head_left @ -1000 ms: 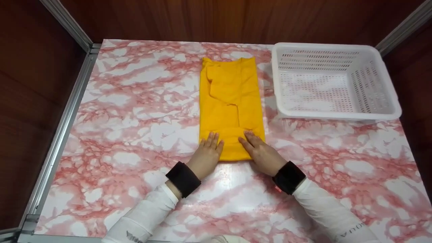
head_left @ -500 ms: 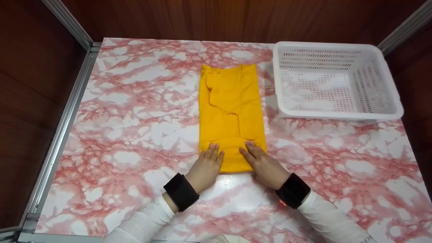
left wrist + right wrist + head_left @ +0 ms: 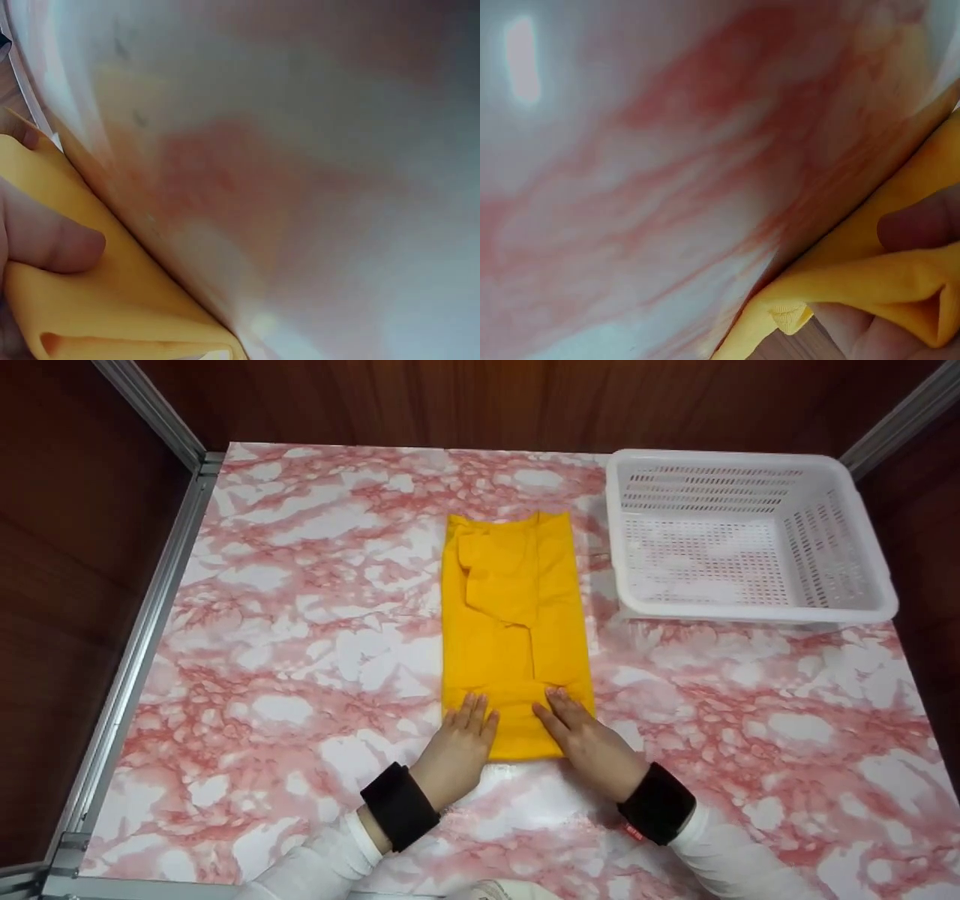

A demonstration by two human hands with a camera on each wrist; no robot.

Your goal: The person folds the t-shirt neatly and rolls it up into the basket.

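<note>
A yellow garment (image 3: 491,652), folded into a long rectangle, lies in the middle of the table with a sleeve-like flap on top. Its near end is turned up into a short band. Fairly straight fingers of my left hand (image 3: 457,750) rest on the left of this band, and those of my right hand (image 3: 596,746) on the right. The left wrist view shows a thumb (image 3: 64,244) against the yellow cloth close to its lower edge. In the right wrist view, a thumb (image 3: 922,221) lies on one side of a cloth fold and fingers (image 3: 855,330) on the other.
A white plastic basket (image 3: 757,611) with slotted walls stands at the back right, beside the garment's far end. The table (image 3: 300,607) has a red and white marbled top. Dark wooden panels (image 3: 450,405) and metal rails (image 3: 142,652) bound it.
Both hands have slid toward the person, and the folded garment has come along with them, its shape about the same. The basket has stayed in place.
</note>
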